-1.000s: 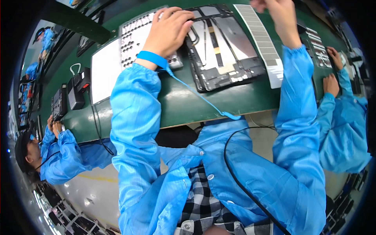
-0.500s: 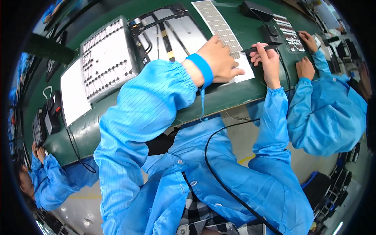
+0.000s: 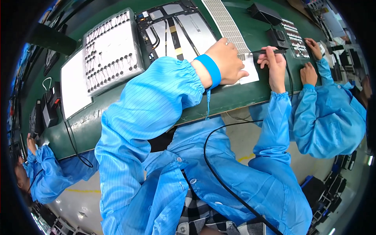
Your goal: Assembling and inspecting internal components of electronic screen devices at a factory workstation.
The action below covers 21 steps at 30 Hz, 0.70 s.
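Observation:
My left hand [image 3: 225,60], a blue strap on its wrist, rests palm down between the opened flat device [image 3: 194,33] and the sheet of small labels [image 3: 225,23]. Its thumb stretches out over the sheet's white near end; the other fingers are partly hidden. From the right, my right hand [image 3: 274,64] grips slim black tweezers [image 3: 272,51]. Their tips point left, over the lower part of the label grid. Whether they pinch a label is too small to tell. The device shows silver panels, dark strips and a yellow-banded cable.
A clear tray [image 3: 114,49] of small round parts with wires lies left of the device, on white board [image 3: 74,94]. Black boxes [image 3: 264,13] stand beyond my right hand, near another parts tray [image 3: 294,37]. Co-workers sit left and right. A black cable [image 3: 223,178] crosses my lap.
The view has shifted, so the bench items appear slightly farther right. My right hand's grip on the tweezers has altered a little. My left hand keeps its place beside the sheet.

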{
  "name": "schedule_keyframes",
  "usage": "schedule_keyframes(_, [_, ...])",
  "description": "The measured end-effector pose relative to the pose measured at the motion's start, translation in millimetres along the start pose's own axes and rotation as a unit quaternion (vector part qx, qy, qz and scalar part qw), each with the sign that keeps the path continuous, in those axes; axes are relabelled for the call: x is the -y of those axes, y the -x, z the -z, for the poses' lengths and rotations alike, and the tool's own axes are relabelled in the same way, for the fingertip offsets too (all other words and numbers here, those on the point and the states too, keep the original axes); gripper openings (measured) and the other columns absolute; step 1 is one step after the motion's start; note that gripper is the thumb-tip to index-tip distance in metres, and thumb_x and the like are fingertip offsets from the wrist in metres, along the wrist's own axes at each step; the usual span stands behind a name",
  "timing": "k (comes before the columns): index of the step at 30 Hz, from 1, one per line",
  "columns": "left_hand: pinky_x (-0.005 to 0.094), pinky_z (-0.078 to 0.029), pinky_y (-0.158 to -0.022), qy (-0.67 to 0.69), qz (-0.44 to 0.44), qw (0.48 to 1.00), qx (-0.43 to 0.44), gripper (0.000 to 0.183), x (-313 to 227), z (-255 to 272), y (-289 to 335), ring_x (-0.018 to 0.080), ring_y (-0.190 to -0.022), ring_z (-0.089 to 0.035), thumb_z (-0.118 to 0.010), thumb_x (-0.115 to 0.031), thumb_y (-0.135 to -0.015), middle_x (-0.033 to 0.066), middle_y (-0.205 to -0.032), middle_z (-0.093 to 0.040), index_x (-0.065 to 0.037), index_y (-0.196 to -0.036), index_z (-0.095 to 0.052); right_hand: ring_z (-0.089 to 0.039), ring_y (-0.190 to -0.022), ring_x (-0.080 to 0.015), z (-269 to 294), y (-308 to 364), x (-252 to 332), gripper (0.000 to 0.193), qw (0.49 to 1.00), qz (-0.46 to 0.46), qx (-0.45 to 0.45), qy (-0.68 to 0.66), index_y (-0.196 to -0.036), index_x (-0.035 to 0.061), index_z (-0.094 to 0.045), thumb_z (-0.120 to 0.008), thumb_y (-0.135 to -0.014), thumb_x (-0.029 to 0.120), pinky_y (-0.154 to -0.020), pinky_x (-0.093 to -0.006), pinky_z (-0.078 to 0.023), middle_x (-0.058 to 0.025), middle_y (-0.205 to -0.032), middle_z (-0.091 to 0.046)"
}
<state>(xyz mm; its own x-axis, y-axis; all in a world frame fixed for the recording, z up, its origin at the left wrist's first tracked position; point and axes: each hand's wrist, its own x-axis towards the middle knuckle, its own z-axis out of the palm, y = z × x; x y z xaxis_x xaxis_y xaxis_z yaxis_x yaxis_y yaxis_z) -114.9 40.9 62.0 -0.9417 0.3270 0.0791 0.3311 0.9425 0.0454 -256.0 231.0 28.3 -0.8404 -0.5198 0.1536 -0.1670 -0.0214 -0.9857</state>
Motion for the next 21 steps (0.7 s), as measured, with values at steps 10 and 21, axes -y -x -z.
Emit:
schedule_keyframes(10, [0.0417,-0.052,-0.078,-0.015,0.062,0.98,-0.191,0.033,57.4,42.3,53.6,0.0304,-0.088,-0.064,-0.059,-0.039,-0.094,0.0089,-0.108,-0.067,-0.009,-0.104,-0.068,-0.057,-0.066,-0.0071,-47.5,-73.4,40.2,0.037,0.996,0.043,0.039,-0.072,-0.115,0.0004,-0.065,-0.06,-0.1,0.034,-0.056,-0.0206,-0.042,-0.0016,-0.083,-0.063])
schedule_keyframes(21, [0.0445,-0.038,-0.104,0.041,0.222,0.918,-0.325,0.043,146.8,-10.2,87.6,0.0372,-0.116,-0.054,-0.052,-0.04,-0.097,0.0164,-0.123,-0.058,-0.009,-0.126,-0.058,-0.056,-0.065,-0.0045,-170.5,-169.4,-2.6,0.04,0.98,0.064,0.183,0.045,-0.102,0.0044,-0.068,-0.063,-0.096,0.043,-0.057,-0.0185,-0.041,0.0017,-0.076,-0.062])
